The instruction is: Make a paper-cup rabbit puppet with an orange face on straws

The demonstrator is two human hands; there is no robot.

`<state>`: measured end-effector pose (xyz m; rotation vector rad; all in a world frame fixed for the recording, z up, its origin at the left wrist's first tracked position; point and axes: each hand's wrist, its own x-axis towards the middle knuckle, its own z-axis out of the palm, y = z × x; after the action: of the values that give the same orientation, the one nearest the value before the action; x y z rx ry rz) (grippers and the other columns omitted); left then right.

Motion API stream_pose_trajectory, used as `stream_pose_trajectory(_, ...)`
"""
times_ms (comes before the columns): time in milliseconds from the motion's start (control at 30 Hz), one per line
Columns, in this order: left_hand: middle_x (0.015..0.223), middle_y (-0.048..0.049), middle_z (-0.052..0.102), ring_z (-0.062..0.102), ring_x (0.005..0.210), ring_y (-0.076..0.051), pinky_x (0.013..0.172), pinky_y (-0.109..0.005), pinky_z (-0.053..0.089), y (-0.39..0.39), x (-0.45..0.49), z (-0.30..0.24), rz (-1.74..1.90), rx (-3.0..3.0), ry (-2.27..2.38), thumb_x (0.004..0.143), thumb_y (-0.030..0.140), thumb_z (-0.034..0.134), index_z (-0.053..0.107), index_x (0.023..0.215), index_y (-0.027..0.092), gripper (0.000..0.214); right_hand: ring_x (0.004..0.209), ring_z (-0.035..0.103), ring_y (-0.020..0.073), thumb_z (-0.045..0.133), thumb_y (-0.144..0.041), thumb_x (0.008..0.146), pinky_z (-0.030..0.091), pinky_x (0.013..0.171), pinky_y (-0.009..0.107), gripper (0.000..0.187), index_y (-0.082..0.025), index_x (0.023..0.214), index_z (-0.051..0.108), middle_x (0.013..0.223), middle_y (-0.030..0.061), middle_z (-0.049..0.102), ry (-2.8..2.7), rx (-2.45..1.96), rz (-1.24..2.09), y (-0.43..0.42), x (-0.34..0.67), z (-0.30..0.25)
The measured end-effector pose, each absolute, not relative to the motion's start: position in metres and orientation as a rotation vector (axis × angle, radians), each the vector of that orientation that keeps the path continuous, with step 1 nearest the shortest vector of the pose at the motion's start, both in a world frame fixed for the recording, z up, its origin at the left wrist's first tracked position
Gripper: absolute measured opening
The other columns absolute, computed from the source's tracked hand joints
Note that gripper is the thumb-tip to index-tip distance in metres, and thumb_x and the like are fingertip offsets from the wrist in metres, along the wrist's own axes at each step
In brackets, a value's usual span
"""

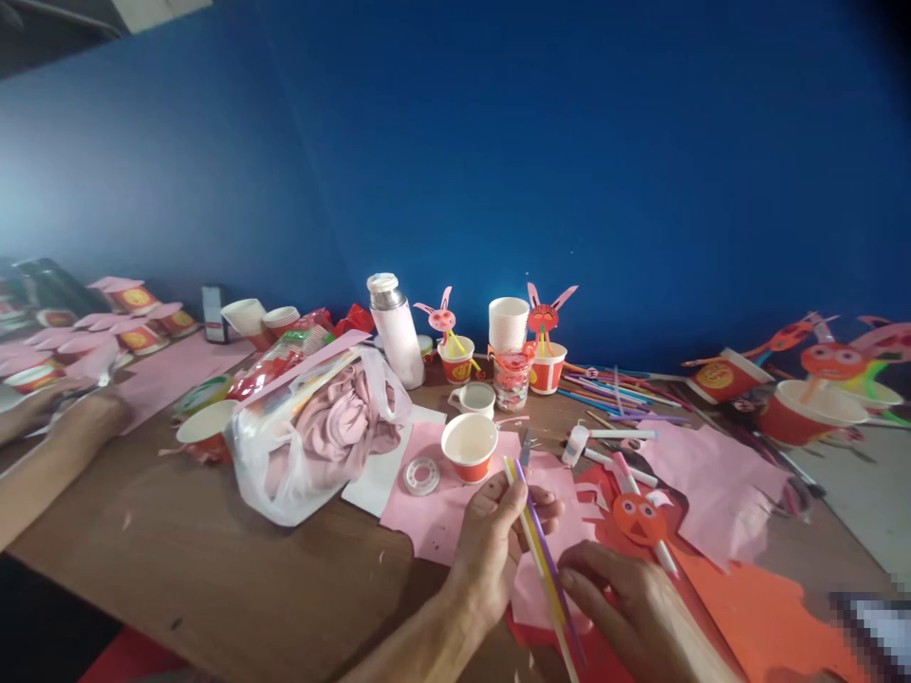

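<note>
Grip of the left hand [488, 531] is clamped, thumb against fingers, on a bundle of thin sticks [549, 569], purple, yellow and whitish, near its far end. Long axis runs from that hold back toward the person, slanting to the right; most of the length lies on the near side of the hold. Right hand [633, 588] stands at the bundle's right flank, fingers bent, and is the nearer hand to that lower length; from where I stand, I cannot tell whether its fingertips touch it or pinch anything. Just beyond the far end, an upright paper cup [470, 457] stands on pink paper [427, 524], spread over the table [299, 588].
</note>
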<state>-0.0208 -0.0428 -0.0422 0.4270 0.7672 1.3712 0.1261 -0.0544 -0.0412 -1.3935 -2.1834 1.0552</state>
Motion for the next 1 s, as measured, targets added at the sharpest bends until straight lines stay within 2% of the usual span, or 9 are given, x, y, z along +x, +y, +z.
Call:
stream_pose_trajectory(100,0.068,-0.0042,0.066,0.064,0.074,-0.017,0.067,-0.026,0.043,-0.047,-0.016,-0.039,1.369,0.436,0.767,0.075,0.024,0.062,0.058,0.074,0.013,0.012,0.063,0.053,0.0149,0.039,-0.040,0.085,0.035,0.056,0.023,0.031,-0.019,0.071,0.058,0.068,0.0014,0.060,-2.164,-1.385,1.027,-0.056,0.122,-0.043)
stream_pose_trajectory(200,0.067,-0.0034,0.066,0.065,0.074,-0.017,0.070,-0.026,0.044,-0.051,-0.011,-0.036,1.350,0.400,0.791,0.075,0.024,0.062,0.058,0.075,0.014,0.011,0.052,0.042,0.0115,0.041,-0.044,0.083,0.027,0.049,0.023,0.037,-0.018,0.057,0.047,0.055,-0.0022,0.047,-2.179,-1.384,1.020,-0.058,0.118,-0.046)
stream_pose_trajectory(300,0.067,-0.0036,0.067,0.065,0.075,-0.018,0.070,-0.027,0.044,-0.054,-0.007,-0.035,1.323,0.385,0.802,0.076,0.026,0.062,0.058,0.076,0.014,0.012,0.050,0.032,0.0092,0.039,-0.043,0.082,0.022,0.046,0.022,0.039,-0.018,0.052,0.035,0.051,-0.0050,0.033,-2.128,-1.385,1.124,-0.058,0.117,-0.052)
stream_pose_trajectory(400,0.072,-0.0051,0.068,0.065,0.077,-0.019,0.068,-0.026,0.044,-0.056,-0.006,-0.037,1.284,0.384,0.810,0.075,0.028,0.062,0.059,0.078,0.014,0.014,0.050,0.026,0.0085,0.041,-0.042,0.082,0.020,0.045,0.022,0.039,-0.019,0.052,0.031,0.052,-0.0055,0.027,-2.039,-1.364,1.275,-0.058,0.118,-0.059)
stream_pose_trajectory(567,0.076,-0.0070,0.069,0.065,0.078,-0.020,0.063,-0.026,0.045,-0.058,-0.006,-0.038,1.237,0.382,0.841,0.073,0.033,0.064,0.060,0.091,0.014,0.027,0.051,0.026,0.0087,0.042,-0.045,0.081,0.021,0.046,0.022,0.040,-0.018,0.053,0.034,0.053,-0.0047,0.028,-1.899,-1.295,1.483,-0.058,0.120,-0.066)
stream_pose_trajectory(733,0.078,-0.0080,0.070,0.066,0.076,-0.020,0.055,-0.023,0.043,-0.059,-0.005,-0.038,1.203,0.381,0.839,0.073,0.034,0.063,0.059,0.093,0.014,0.029,0.053,0.028,0.0097,0.045,-0.045,0.079,0.022,0.048,0.023,0.039,-0.017,0.052,0.039,0.055,-0.0032,0.031,-1.834,-1.309,1.497,-0.057,0.117,-0.065)
stream_pose_trajectory(867,0.081,-0.0082,0.070,0.065,0.077,-0.019,0.058,-0.024,0.044,-0.060,-0.006,-0.039,1.199,0.377,0.837,0.076,0.032,0.061,0.058,0.096,0.013,0.028,0.053,0.029,0.0099,0.046,-0.047,0.078,0.024,0.048,0.023,0.041,-0.017,0.051,0.040,0.054,-0.0030,0.032,-1.807,-1.306,1.506,-0.056,0.116,-0.063)
stream_pose_trajectory(1000,0.084,-0.0096,0.069,0.065,0.078,-0.020,0.054,-0.024,0.043,-0.060,-0.006,-0.038,1.145,0.383,0.870,0.077,0.034,0.059,0.056,0.101,0.012,0.033,0.054,0.035,0.0107,0.046,-0.048,0.077,0.029,0.050,0.023,0.041,-0.015,0.054,0.048,0.055,-0.0014,0.040,-1.768,-1.248,1.575,-0.056,0.117,-0.058)
